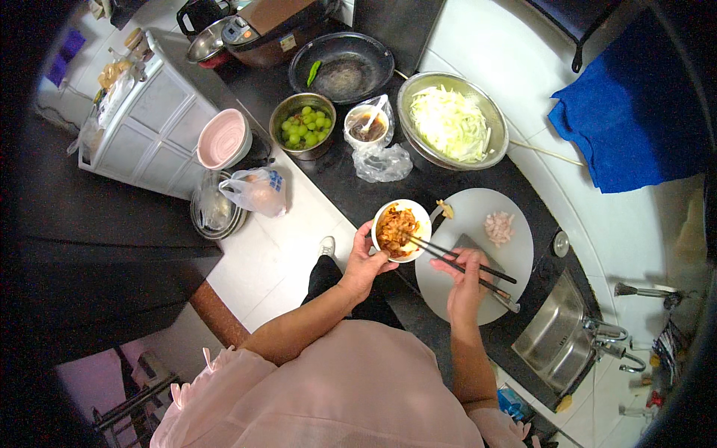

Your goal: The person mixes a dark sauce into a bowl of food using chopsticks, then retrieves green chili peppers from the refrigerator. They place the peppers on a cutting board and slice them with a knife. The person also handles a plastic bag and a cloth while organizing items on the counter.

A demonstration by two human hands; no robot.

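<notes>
My left hand holds a small white bowl by its rim and side. Inside lie reddish-brown, sauce-coated pieces of food. Dark chopsticks are gripped in my right hand, their tips in the food. Under that hand is a round white cutting board, with a cleaver lying on it, partly hidden by the hand. Toward the board's far side sits a small heap of diced pale pink meat. A piece of what looks like ginger rests near the board's handle.
Behind the board stands a metal bowl of shredded pale-green vegetable. Left of it are a bagged tub of dark sauce, a pot of green grapes and a black wok holding a green chili. The steel sink lies to the right.
</notes>
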